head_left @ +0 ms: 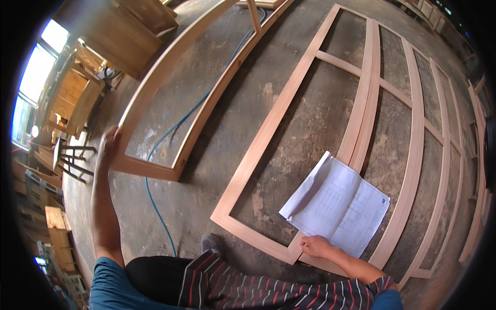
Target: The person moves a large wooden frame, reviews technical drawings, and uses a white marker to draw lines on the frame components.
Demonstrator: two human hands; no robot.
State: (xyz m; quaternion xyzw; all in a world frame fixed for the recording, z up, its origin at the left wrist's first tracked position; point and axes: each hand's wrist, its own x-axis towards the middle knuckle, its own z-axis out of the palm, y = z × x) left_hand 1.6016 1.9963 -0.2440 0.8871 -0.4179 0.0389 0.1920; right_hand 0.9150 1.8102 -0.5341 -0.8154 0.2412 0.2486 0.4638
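My left hand [109, 143] is closed around the near left corner of a raised, tilted wooden frame [150, 168]. To the right, several joined panel frames of pale reddish wood [258, 139] rest side by side. A paper drawing [336, 199] with line plans lies open across two of them, its left page curled up. At the paper's lower edge is my right hand [316, 246], fingers curled in, beside the near end of a frame. Whether those fingers grip the paper or the wood is hidden.
A blue hose [178, 124] winds over the concrete floor [248, 103] and passes beneath the raised frame. Dark stools [75, 160] and wooden furniture parts [111, 33] stand at the left. My shoe [212, 244] is close to the nearest frame corner. More frames lean at the far right.
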